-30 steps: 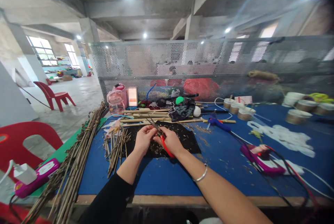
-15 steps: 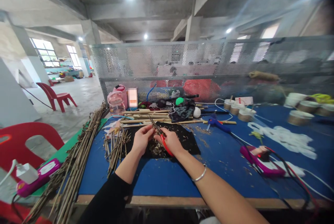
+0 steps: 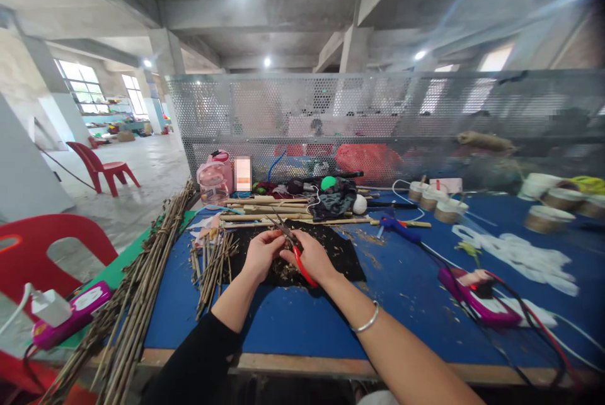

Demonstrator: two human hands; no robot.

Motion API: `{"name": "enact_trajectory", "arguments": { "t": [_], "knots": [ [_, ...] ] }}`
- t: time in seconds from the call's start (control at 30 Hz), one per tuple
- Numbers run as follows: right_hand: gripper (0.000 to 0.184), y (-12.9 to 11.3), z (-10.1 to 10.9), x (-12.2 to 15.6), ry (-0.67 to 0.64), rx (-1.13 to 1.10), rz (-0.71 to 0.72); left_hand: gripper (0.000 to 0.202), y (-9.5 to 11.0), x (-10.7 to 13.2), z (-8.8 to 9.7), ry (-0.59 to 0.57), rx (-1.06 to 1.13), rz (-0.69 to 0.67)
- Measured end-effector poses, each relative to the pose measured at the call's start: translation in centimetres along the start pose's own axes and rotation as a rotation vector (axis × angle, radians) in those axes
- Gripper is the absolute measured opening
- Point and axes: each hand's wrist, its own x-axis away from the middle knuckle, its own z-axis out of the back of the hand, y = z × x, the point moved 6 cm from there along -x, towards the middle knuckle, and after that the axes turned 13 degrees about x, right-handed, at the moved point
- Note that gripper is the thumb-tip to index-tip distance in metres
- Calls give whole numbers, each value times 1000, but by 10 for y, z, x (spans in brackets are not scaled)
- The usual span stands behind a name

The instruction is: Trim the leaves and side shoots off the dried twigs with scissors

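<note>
My right hand (image 3: pixel 312 257) grips red-handled scissors (image 3: pixel 292 245), whose blades point up and left. My left hand (image 3: pixel 261 254) is closed in a pinch right beside the blades, on something small I cannot make out. Both hands hover over a black cloth (image 3: pixel 340 250) littered with brown trimmings, on a blue table (image 3: pixel 302 320). A small pile of short twigs (image 3: pixel 212 263) lies just left of my left hand.
A long bundle of thin sticks (image 3: pixel 137 291) runs along the table's left edge. Bamboo rods (image 3: pixel 265 210), a pink bottle (image 3: pixel 212 178), a blue glue gun (image 3: pixel 397 225), a purple device with cables (image 3: pixel 477 298) and twine spools (image 3: pixel 439 203) crowd the back and right. A perforated metal screen (image 3: pixel 378 115) stands behind.
The hands keep almost the same position over the cloth; the view has shifted slightly. The scissors stay in my right hand.
</note>
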Motion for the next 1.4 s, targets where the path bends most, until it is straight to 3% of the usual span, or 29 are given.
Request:
{"name": "enact_trajectory", "arguments": {
  "t": [0.33,0.57,0.73,1.07,1.4],
  "knots": [
    [30,9,-3,1,-44,0,-69,36,4,-2,1,29,-59,-48],
    [33,5,-5,2,-38,17,-81,38,6,-3,4,35,15,-45],
    [47,-3,-7,1,-13,31,12,34,5,-3,1,-47,54,-10],
    [28,-3,-4,3,42,-47,-13,36,8,1,-1,-12,-23,-39],
    [38,-4,-2,3,94,0,-16,32,-1,0,-3,-14,-112,-53]
  ]
}}
